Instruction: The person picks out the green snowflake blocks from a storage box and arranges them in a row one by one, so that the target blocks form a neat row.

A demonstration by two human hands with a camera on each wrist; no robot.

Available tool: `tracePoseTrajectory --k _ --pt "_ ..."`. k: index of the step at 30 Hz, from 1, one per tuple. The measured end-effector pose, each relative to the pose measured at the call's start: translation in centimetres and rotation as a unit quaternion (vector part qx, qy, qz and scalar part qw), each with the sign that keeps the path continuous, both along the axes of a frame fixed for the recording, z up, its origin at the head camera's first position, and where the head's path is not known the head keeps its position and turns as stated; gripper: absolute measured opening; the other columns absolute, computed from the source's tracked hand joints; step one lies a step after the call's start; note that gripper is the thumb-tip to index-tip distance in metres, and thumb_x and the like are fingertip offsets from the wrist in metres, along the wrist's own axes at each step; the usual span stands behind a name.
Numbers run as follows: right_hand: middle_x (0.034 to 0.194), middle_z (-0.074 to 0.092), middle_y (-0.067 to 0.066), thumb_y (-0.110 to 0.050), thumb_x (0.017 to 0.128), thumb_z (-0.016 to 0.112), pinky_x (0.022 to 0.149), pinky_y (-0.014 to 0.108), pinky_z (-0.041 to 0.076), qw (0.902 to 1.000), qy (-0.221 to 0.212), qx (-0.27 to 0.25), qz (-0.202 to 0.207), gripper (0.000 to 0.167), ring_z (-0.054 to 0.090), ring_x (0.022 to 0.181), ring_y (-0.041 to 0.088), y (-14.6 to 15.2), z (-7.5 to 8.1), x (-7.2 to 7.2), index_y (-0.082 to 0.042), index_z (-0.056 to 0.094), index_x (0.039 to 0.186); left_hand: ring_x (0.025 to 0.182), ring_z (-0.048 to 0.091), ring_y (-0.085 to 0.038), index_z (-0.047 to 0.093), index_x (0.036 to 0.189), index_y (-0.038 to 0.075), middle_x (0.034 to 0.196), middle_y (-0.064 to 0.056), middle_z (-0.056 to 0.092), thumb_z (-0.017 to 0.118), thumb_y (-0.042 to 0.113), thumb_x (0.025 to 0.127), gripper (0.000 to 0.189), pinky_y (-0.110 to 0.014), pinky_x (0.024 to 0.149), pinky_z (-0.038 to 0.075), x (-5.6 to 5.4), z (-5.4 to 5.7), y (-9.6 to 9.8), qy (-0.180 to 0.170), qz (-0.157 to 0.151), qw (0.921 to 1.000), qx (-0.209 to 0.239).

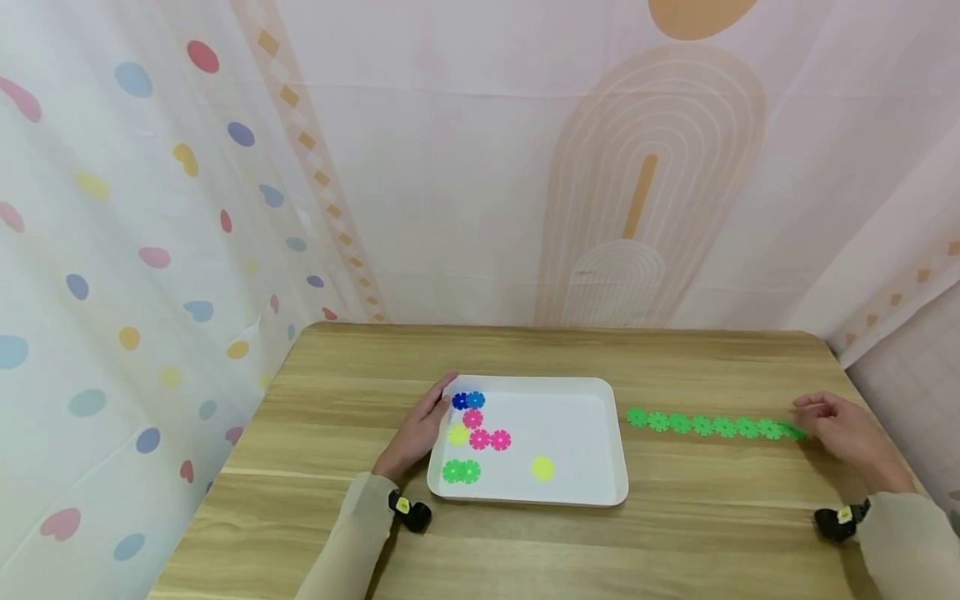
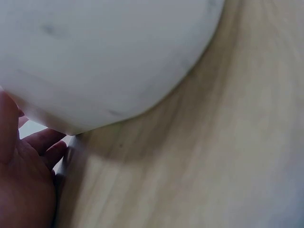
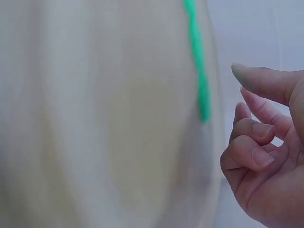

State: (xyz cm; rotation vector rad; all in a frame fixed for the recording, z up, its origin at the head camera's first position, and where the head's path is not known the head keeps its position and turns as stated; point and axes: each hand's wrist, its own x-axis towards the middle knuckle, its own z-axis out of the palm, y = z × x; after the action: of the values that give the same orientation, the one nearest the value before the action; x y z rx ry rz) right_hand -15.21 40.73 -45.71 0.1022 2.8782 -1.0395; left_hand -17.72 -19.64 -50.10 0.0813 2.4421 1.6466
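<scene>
A white tray lies on the wooden table, and my left hand grips its left side. The left wrist view has the tray's outer wall close up, with the thumb and fingers at its edge. Right of the tray stretches a straight chain of green snowflake discs, linked edge to edge. At the chain's right end is my right hand. The right wrist view shows its fingers loosely bent, holding nothing, apart from the green chain.
Inside the tray sit two blue discs, several pink discs, a pair of green discs and yellow discs, one of them by itself. A patterned curtain hangs behind the table.
</scene>
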Motion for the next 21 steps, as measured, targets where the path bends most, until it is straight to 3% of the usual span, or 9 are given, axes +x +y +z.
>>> tracePoseTrajectory --k 3,5,8,13,21 --pt "0.118 0.062 0.027 -0.029 0.103 0.051 0.068 0.026 0.044 0.9996 0.004 0.012 0.024 0.042 0.053 0.088 0.006 -1.2 1.0 -0.5 0.007 0.055 0.124 0.152 0.016 -0.024 0.032 0.152 0.043 0.164 0.003 0.022 0.034 0.034 0.108 0.045 -0.054 0.121 0.012 0.0 -0.1 0.0 -0.001 -0.001 1.0 0.005" --pt "0.121 0.059 0.029 -0.031 0.102 0.054 0.07 0.028 0.045 0.9993 0.003 0.004 0.037 0.045 0.054 0.093 0.012 -2.2 1.6 -1.0 0.007 0.054 0.125 0.152 0.015 -0.024 0.032 0.152 0.044 0.164 0.003 0.021 0.034 0.034 0.108 0.045 -0.054 0.121 0.012 0.0 -0.1 0.0 -0.001 -0.001 1.0 0.005" --pt "0.118 0.059 0.026 -0.031 0.101 0.056 0.07 0.029 0.045 0.9987 0.009 -0.004 0.05 0.044 0.053 0.095 0.016 -4.1 2.4 -1.8 0.007 0.055 0.124 0.152 0.015 -0.024 0.032 0.151 0.045 0.164 0.004 0.021 0.034 0.034 0.108 0.044 -0.053 0.121 0.012 0.0 0.0 0.0 -0.002 -0.001 1.0 0.003" --pt "0.108 0.061 0.015 -0.03 0.1 0.06 0.067 0.027 0.047 0.997 0.022 -0.02 0.072 0.04 0.053 0.09 0.01 -7.5 3.8 -2.9 0.003 0.059 0.121 0.152 0.016 -0.023 0.033 0.152 0.044 0.164 0.004 0.022 0.034 0.034 0.108 0.045 -0.053 0.121 0.013 0.1 0.2 0.1 0.0 0.004 1.0 -0.006" --pt "0.101 0.062 0.011 -0.02 0.098 0.063 0.073 0.028 0.05 0.986 0.037 -0.061 0.151 0.028 0.058 0.093 0.017 -12.9 5.3 -4.5 0.003 0.062 0.115 0.152 0.015 -0.021 0.031 0.154 0.04 0.164 0.005 0.021 0.032 0.032 0.109 0.045 -0.051 0.122 0.012 0.1 0.3 0.1 0.007 -0.003 0.9999 -0.01"
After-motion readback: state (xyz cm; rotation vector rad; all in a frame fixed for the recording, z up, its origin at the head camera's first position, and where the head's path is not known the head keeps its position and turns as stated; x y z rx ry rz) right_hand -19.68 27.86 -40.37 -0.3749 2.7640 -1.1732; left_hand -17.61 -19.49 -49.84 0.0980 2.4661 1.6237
